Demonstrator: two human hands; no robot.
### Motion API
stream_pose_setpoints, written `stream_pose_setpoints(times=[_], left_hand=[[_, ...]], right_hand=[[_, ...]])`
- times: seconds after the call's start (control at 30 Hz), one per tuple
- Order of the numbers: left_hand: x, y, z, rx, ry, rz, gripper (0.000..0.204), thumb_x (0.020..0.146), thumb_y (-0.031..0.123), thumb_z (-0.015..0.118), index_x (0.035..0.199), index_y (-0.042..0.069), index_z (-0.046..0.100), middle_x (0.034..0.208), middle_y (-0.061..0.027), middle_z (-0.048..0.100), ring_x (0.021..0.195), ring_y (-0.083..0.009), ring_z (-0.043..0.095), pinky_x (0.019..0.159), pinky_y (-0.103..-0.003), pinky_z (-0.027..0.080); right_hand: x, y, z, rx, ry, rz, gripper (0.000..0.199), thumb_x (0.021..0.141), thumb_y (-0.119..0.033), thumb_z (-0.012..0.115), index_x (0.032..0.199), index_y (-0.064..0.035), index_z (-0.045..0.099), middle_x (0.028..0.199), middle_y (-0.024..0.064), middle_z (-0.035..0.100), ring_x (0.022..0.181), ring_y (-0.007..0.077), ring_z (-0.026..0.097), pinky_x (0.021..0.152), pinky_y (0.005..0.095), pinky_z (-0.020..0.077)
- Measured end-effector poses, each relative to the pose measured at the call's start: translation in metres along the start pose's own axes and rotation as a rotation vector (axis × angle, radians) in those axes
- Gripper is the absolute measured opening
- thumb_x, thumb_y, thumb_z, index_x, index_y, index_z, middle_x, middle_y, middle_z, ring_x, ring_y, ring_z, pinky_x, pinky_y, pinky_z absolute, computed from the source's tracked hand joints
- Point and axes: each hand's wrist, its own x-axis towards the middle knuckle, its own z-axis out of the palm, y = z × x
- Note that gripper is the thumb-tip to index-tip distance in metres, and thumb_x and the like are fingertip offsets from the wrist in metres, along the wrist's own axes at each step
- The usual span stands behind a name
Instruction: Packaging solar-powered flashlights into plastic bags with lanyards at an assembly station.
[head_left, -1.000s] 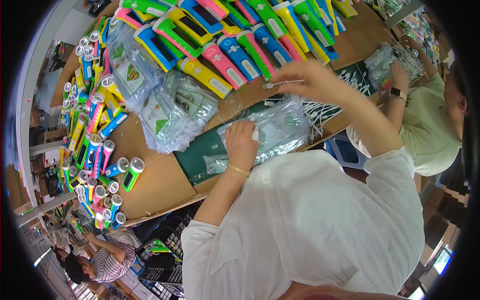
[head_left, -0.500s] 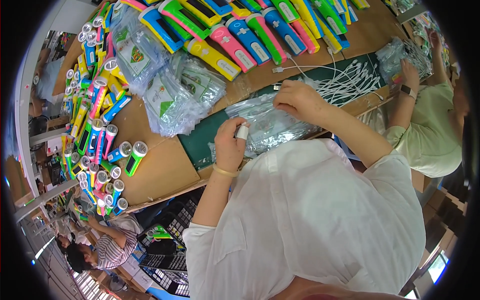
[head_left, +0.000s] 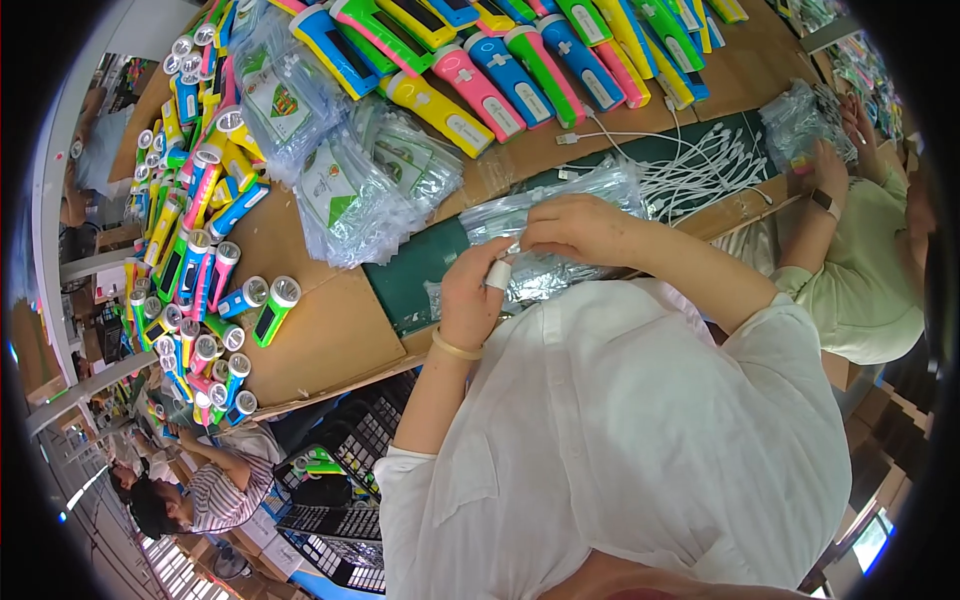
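Observation:
My left hand (head_left: 474, 298), with a white wrap on one finger and a pale band at the wrist, is closed, its fingertips pinched. Almost touching it from the right is my right hand (head_left: 585, 232), its fingers curled and pressed together. What their fingertips hold, if anything, is too small to make out. Both hands are over a layer of clear plastic bags (head_left: 612, 182) on the green tabletop (head_left: 395, 285). A bundle of white charging cables (head_left: 705, 165) lies just beyond my right hand.
Printed clear bags (head_left: 345, 195) are heaped at the left on cardboard (head_left: 320, 325). Colourful flashlights (head_left: 505, 85) line the far side, and more flashlights (head_left: 190, 270) crowd the left. A black crate (head_left: 345, 520) stands below the table. At right, a co-worker's hand (head_left: 830, 170) is beside bagged cables (head_left: 800, 125).
My right hand has moved left and nearer, away from the cables, to meet my left hand. My left hand has shifted slightly right. The co-worker's hand at right has moved a little.

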Motion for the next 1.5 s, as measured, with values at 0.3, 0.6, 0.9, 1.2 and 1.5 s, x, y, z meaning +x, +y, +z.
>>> stream_pose_setpoints(times=[0.3, 0.6, 0.9, 1.2, 1.5], left_hand=[[0.001, -0.004, -0.005, 0.169, -0.049, 0.2, 0.017, 0.077, 0.0, 0.071, 0.093, 0.006, 0.067, 0.098, -0.0109, 0.066, 0.084, -0.0317, 0.064, 0.075, -0.039, 0.052], [0.008, 0.027, 0.014, -0.286, -0.433, 0.322, 0.023, 0.072, -0.007, 0.063, 0.092, 0.004, 0.065, 0.11, -0.011, 0.069, 0.094, -0.0311, 0.068, 0.08, -0.036, 0.056], [0.007, 0.019, 0.006, -0.232, -0.287, 0.138, 0.018, 0.078, -0.006, 0.065, 0.094, 0.002, 0.065, 0.094, -0.0117, 0.067, 0.088, -0.0297, 0.066, 0.079, -0.035, 0.053], [0.027, 0.012, 0.01, -0.471, -0.17, 0.133, 0.013, 0.076, 0.004, 0.081, 0.086, 0.007, 0.075, 0.16, -0.018, 0.034, 0.125, -0.0305, 0.056, 0.1, -0.038, 0.047], [0.027, 0.011, 0.009, -0.364, -0.203, 0.194, 0.018, 0.075, -0.001, 0.08, 0.089, 0.006, 0.072, 0.159, -0.0186, 0.035, 0.121, -0.0287, 0.06, 0.103, -0.038, 0.046]], right_hand=[[-0.008, 0.042, -0.096, -0.095, 0.113, 0.39, 0.027, 0.086, -0.017, 0.075, 0.11, -0.0045, 0.07, 0.103, 0.0116, 0.07, 0.088, 0.0274, 0.068, 0.078, 0.0382, 0.0534], [0.022, 0.126, -0.171, -0.828, 0.546, 0.877, 0.057, 0.09, -0.036, 0.071, 0.133, -0.0047, 0.05, 0.112, 0.0243, 0.069, 0.102, 0.0391, 0.069, 0.085, 0.0459, 0.0575], [0.001, 0.086, -0.151, -0.54, 0.772, 0.62, 0.054, 0.094, -0.03, 0.067, 0.137, -0.0013, 0.051, 0.116, 0.026, 0.067, 0.11, 0.0371, 0.065, 0.09, 0.0434, 0.0533], [-0.04, 0.0, -0.063, 1.269, -0.071, 0.868, 0.048, 0.104, -0.032, 0.055, 0.142, -0.0016, 0.052, 0.108, 0.0155, 0.07, 0.084, 0.0191, 0.071, 0.068, 0.0324, 0.0598], [-0.035, -0.027, -0.049, 0.679, -0.152, 0.576, 0.053, 0.098, -0.035, 0.064, 0.139, -0.0052, 0.049, 0.102, 0.0132, 0.069, 0.086, 0.0236, 0.071, 0.074, 0.0383, 0.0574]])
